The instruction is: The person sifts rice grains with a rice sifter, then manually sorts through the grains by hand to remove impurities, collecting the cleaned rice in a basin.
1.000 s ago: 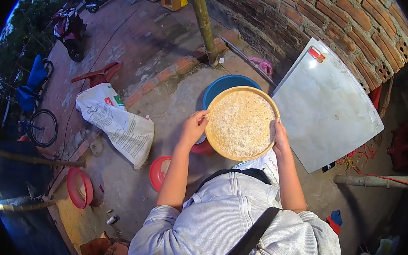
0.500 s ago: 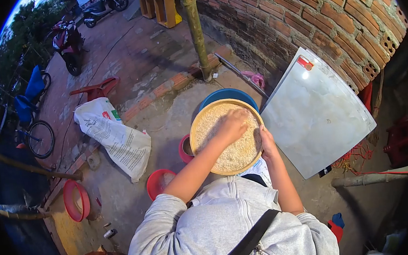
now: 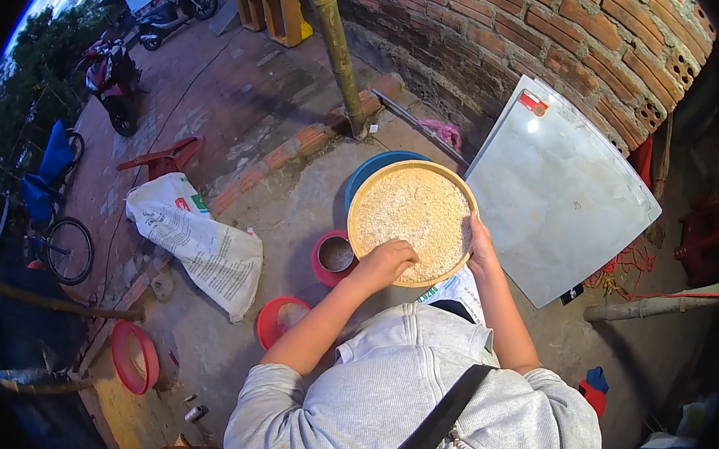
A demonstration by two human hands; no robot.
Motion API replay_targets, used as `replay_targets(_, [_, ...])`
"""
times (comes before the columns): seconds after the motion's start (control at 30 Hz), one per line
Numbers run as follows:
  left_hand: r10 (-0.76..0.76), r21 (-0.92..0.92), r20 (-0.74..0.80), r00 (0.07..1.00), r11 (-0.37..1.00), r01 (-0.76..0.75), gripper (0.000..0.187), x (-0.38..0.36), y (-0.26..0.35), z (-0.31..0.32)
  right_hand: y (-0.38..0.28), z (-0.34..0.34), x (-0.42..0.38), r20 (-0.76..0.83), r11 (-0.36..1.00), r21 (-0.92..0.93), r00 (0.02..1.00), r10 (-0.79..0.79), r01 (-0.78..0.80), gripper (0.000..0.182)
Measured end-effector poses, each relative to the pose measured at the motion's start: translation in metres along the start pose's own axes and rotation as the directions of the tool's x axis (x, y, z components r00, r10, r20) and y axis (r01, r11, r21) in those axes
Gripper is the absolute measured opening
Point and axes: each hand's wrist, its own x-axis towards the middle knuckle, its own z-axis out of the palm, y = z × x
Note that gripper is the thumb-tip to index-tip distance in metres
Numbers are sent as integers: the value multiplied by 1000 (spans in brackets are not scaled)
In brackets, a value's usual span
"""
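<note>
A round woven winnowing basket (image 3: 470,184) with a light rim is held up in front of my chest, filled with pale grain (image 3: 414,216) that looks like rice. My right hand (image 3: 481,244) grips its right rim. At the near left edge of the basket is my left hand (image 3: 388,263), its fingers curled together against the grain. Whatever lies between those fingertips is hidden. Behind and partly under the basket shows a blue basin (image 3: 364,176).
Left of the basket stand a pink-rimmed bowl (image 3: 321,268), a red bowl (image 3: 267,320) and a red basin (image 3: 119,357). A white sack (image 3: 210,253) lies on the ground. Pale panels (image 3: 560,196) lean at the right by the brick wall (image 3: 521,18). A bamboo post (image 3: 333,49) rises ahead.
My left hand has drawn back from the far middle of the grain to the basket's near left edge. The basket has shifted slightly right, uncovering more of the pink-rimmed bowl.
</note>
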Motion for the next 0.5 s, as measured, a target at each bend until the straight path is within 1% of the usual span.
replay_targets(0.1, [-168, -124, -111, 979, 980, 154, 12, 4, -1, -9, 8, -1, 1, -20, 998, -32, 999, 47, -48, 45])
replay_targets(0.13, [-174, -127, -115, 978, 979, 160, 12, 5, 1, -13, 10, 0, 1, -42, 997, -51, 997, 64, -66, 46])
replay_targets(0.23, [-442, -296, -137, 886, 872, 389, 13, 3, 1, -20, 23, -1, 4, -21, 996, -61, 998, 61, -62, 47])
replay_targets(0.27, [-448, -296, -143, 883, 870, 394, 13, 1, -2, -24, 26, -1, 7, -14, 996, -64, 998, 66, -67, 47])
replay_targets(0.33, [-584, -344, -197, 788, 794, 502, 15, -7, -8, -34, 30, -2, 11, 2, 995, -56, 996, 89, -88, 48])
replay_targets(0.37, [-628, -372, -220, 747, 762, 530, 16, -12, -16, -38, 31, -3, 13, 7, 994, -57, 995, 95, -94, 48])
replay_targets(0.4, [-632, -372, -223, 742, 759, 535, 16, -19, -26, -42, 31, -5, 14, -3, 994, -62, 996, 87, -87, 48])
replay_targets(0.47, [-681, -359, -317, 659, 730, 582, 15, -35, -49, -48, 32, -11, 18, -14, 994, -65, 996, 84, -84, 48])
replay_targets(0.5, [-707, -385, -328, 627, 706, 595, 16, -44, -60, -52, 34, -17, 21, -18, 996, -54, 997, 69, -70, 49])
